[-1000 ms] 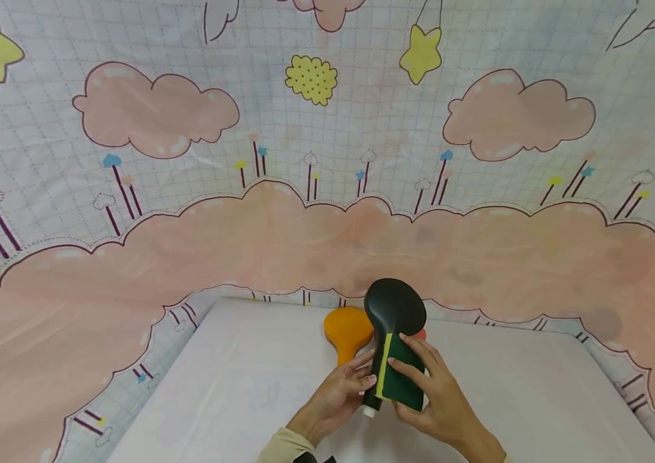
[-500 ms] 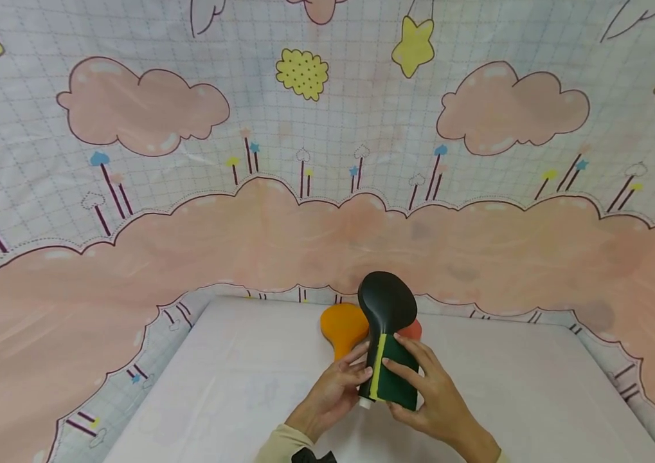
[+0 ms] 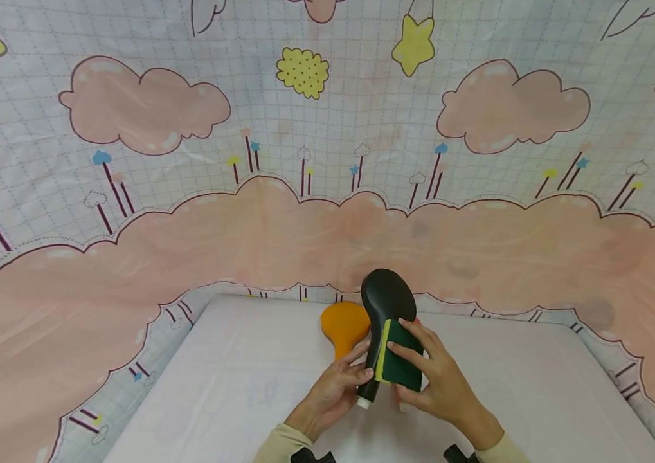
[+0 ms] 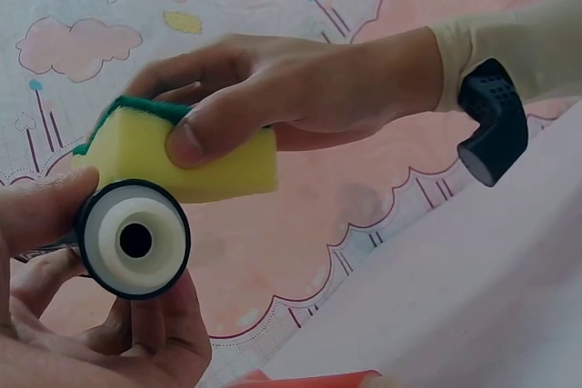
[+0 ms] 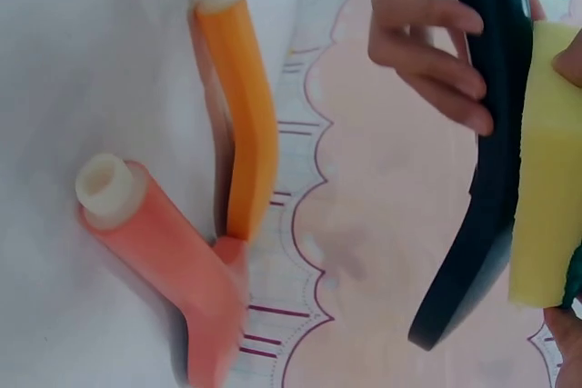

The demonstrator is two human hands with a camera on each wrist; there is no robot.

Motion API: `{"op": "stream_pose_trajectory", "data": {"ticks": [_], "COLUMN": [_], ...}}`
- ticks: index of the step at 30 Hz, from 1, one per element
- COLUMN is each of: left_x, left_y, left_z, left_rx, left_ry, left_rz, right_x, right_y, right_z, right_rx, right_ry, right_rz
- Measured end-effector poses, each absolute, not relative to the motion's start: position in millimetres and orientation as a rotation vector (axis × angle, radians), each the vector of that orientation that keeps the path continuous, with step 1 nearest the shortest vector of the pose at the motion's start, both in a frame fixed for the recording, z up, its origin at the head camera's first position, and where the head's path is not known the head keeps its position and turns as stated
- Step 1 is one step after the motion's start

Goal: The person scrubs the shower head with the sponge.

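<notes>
A black shower head (image 3: 387, 299) is held up over the table, face tilted away, with its white threaded end (image 4: 136, 238) pointing down toward me. My left hand (image 3: 327, 395) grips its handle low down, thumb on one side and fingers round the other. In my right hand (image 3: 445, 386) is a yellow sponge with a green scouring side (image 3: 403, 357), pinched between thumb and fingers. The sponge's yellow face (image 5: 546, 161) lies along the handle in the right wrist view. Part of the handle is hidden behind the sponge and fingers.
An orange shower head (image 3: 343, 325) lies on the white table (image 3: 217, 379) behind my left hand. Beside it lies a coral-red shower head (image 5: 173, 252), mostly hidden in the head view. A cloud-patterned cloth (image 3: 304, 244) hangs behind the table.
My right hand has slid the sponge up along the handle toward the head of the black shower head. My left hand keeps its grip, and the shower head has tilted slightly.
</notes>
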State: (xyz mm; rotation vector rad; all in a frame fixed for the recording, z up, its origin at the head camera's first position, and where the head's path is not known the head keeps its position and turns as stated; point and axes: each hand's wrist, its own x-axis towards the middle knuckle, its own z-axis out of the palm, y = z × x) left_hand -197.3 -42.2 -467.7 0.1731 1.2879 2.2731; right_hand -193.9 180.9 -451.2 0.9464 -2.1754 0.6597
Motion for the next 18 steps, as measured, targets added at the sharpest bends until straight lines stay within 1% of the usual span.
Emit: {"op": "stream_pose_trajectory", "data": {"ticks": [7,18], "left_x": [-196,-199], "left_y": [-40,-36], "left_z": [-469,-472], "left_rx": [0.146,0.148], "left_ry": [1.309,1.305], "left_rz": [2.282,2.322], "right_x": [-199,-189], "right_y": [183,176], "right_z": [-451,-453], "right_rx": [0.932,0.943], "right_ry": [-2.198,-2.285], "right_rz": [0.699,0.678]}}
